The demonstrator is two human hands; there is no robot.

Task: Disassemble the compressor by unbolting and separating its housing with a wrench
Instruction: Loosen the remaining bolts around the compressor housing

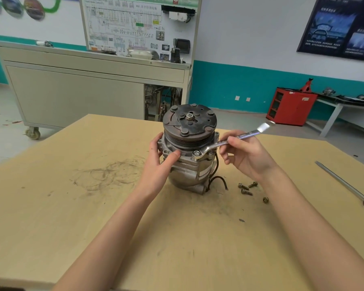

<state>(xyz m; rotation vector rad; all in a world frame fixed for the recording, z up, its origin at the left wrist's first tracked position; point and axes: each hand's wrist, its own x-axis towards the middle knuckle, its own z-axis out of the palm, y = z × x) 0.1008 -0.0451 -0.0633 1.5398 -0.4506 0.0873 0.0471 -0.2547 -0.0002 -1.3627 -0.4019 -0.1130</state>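
A grey metal compressor (187,173) stands upright on the wooden table (72,206), its dark pulley and clutch plate (189,122) on top. My left hand (160,158) grips the left side of the housing flange, thumb across the front. My right hand (242,154) pinches the shaft of a shiny wrench (235,139). The wrench's open jaw sits around a bolt head (196,153) on the front of the flange. Three loose bolts (246,187) and a nut (265,199) lie on the table to the compressor's right.
A long screwdriver (345,183) with a red handle lies near the table's right edge. Black wires (219,179) trail from the compressor's base. Beyond the table stand a grey wheeled cabinet (82,91) with a training board and a red cabinet (290,106).
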